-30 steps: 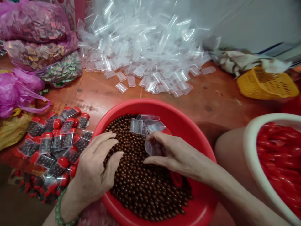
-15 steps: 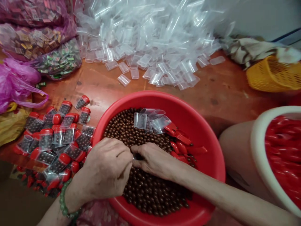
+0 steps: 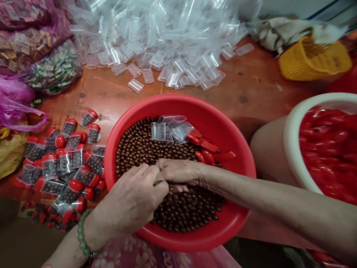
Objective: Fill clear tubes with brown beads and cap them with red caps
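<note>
Both hands meet over a red basin of brown beads. My left hand, with a green bead bracelet at the wrist, is closed around something I cannot make out. Against its fingertips lies my right hand, palm down, its fingers curled just above the beads; whatever it grips is hidden. Clear plastic sleeves rest on the beads at the back, and red caps lie beside them on the right.
Filled red-capped sleeves are heaped left of the basin. Behind it is a large pile of clear sleeves. A white bucket of red parts stands right, near a yellow basket. Bags fill the back left.
The view has shifted, so the basin and table things appear higher and further left. My right hand has turned more palm down, pressed against my left hand.
</note>
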